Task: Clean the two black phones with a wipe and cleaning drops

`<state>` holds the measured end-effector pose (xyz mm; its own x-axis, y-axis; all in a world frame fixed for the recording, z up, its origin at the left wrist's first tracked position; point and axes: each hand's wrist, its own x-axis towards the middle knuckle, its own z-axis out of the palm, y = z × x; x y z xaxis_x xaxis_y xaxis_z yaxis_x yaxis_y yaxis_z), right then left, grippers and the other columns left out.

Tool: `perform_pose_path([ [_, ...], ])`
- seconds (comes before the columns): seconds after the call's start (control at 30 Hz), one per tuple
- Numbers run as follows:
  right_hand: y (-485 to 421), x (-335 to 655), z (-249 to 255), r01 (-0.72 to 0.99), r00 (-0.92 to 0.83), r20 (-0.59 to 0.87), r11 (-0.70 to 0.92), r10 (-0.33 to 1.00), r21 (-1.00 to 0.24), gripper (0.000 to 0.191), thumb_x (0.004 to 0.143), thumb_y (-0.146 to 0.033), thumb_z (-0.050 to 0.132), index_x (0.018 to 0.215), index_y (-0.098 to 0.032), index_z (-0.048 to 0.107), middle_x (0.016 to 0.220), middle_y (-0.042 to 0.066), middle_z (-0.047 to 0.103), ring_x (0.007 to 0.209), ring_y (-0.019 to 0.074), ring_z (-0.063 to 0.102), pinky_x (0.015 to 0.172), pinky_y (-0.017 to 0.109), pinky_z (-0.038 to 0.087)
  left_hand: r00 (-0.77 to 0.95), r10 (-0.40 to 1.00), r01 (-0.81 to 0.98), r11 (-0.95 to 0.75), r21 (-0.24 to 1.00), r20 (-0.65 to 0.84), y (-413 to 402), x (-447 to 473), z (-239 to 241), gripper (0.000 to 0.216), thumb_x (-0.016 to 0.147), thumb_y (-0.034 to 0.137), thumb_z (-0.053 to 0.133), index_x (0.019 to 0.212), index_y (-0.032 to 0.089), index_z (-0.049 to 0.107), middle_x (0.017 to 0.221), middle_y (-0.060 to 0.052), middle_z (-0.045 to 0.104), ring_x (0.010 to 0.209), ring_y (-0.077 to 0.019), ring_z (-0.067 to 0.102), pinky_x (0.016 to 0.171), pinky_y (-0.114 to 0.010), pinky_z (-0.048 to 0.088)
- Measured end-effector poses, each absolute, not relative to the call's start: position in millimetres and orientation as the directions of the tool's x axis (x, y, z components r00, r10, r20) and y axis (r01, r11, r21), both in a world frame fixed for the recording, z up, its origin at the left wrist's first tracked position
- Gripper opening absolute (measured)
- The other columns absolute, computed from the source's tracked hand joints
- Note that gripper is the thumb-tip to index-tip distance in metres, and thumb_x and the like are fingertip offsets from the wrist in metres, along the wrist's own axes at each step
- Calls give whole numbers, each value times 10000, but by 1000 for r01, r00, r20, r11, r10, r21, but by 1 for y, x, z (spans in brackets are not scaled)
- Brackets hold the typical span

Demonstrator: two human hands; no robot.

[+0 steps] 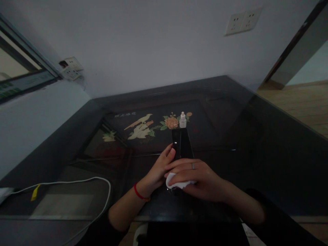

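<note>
My left hand [164, 162] is closed around a glossy black oblong object [176, 138], its thumb lying along the face. What kind of object it is cannot be made out. Beside it on the right lies a flat black rectangular panel [187, 143]; whether the two are joined is unclear. My right hand [198, 174] has a white tissue [179, 182] bunched under its fingers and covers the near part of the black object. Below the tissue a small shiny edge shows. Just beyond the panel stands a small clear dropper bottle [182, 121] with a white cap, upright.
Birds and flowers decorate the dark glossy table [220, 112]. A white cable [77, 181] with a yellow tag [35, 192] loops over the left side, near a white block [5, 194]. Wall sockets [243, 22] are mounted behind, and a window [23, 58] is at left.
</note>
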<state>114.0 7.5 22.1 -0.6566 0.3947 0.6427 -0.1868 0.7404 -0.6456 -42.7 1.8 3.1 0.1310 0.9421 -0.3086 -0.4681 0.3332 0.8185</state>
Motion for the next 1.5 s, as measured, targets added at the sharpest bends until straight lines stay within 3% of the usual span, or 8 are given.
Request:
perform_pose_path([
  [0.23, 20, 129, 19, -45, -519, 654, 746, 551, -664, 195, 842, -89, 604, 975, -205, 688, 948, 37, 751, 1077, 163, 649, 894, 317, 540, 172, 956, -537, 295, 791, -239, 13, -54, 8, 525, 734, 128, 701, 1237, 212, 578, 1150, -54, 683, 1049, -198, 631, 932, -302, 454],
  [0.43, 20, 122, 17, -16, -486, 607, 688, 629, -726, 135, 856, -147, 611, 925, -218, 702, 883, 21, 756, 980, 162, 683, 858, 312, 545, 414, 884, -653, 456, 605, -219, 5, -50, 7, 582, 794, 231, 632, 1352, 156, 484, 1318, -117, 592, 1233, -264, 533, 1056, -405, 376],
  [0.6, 25, 129, 15, 82, -419, 603, 690, 679, -719, 116, 847, -199, 623, 914, -234, 710, 899, 7, 756, 924, 192, 697, 941, 431, 497, 444, 851, -658, 522, 543, -280, 7, -51, 3, 521, 841, 356, 544, 1299, 107, 545, 1206, -133, 661, 1179, -291, 572, 1049, -428, 367],
  [0.77, 37, 143, 22, 385, -76, 521, 507, 850, -771, 135, 850, -270, 594, 801, -200, 698, 695, -1, 698, 600, 150, 626, 551, 270, 479, 650, 711, -531, 678, 508, -270, 4, -51, 2, 651, 860, 569, 445, 1310, 107, 535, 1127, -159, 682, 990, -301, 659, 960, -466, 412],
  [0.93, 39, 139, 26, 411, -139, 608, 604, 782, -683, 156, 845, -207, 582, 698, -184, 629, 666, -8, 618, 621, 130, 578, 571, 246, 427, 638, 723, -510, 656, 557, -266, -1, -42, 3, 809, 831, 743, 269, 1195, 102, 605, 1073, -175, 688, 892, -288, 664, 823, -431, 474],
  [1.13, 41, 137, 25, 444, -231, 623, 650, 748, -617, 121, 860, -194, 564, 786, -179, 658, 736, 15, 640, 680, 141, 601, 621, 261, 440, 666, 669, -431, 706, 562, -329, -2, -47, 1, 685, 845, 646, 309, 1171, 123, 609, 892, -141, 720, 741, -283, 680, 749, -428, 486],
  [1.33, 39, 146, 32, 436, -240, 601, 638, 762, -634, 182, 871, -230, 568, 709, -186, 636, 665, -6, 610, 605, 124, 576, 568, 245, 423, 565, 736, -553, 673, 492, -371, 5, -49, 15, 711, 900, 634, 241, 1252, 114, 575, 1053, -149, 700, 941, -281, 665, 893, -447, 460],
  [1.5, 24, 126, 20, 308, -487, 708, 859, 512, -409, 159, 900, -192, 515, 931, -183, 671, 788, 39, 661, 722, 148, 607, 647, 274, 455, 466, 721, -565, 689, 454, -513, 7, -44, 7, 696, 898, 644, 292, 1220, 112, 607, 965, -118, 727, 936, -266, 667, 914, -397, 450],
])
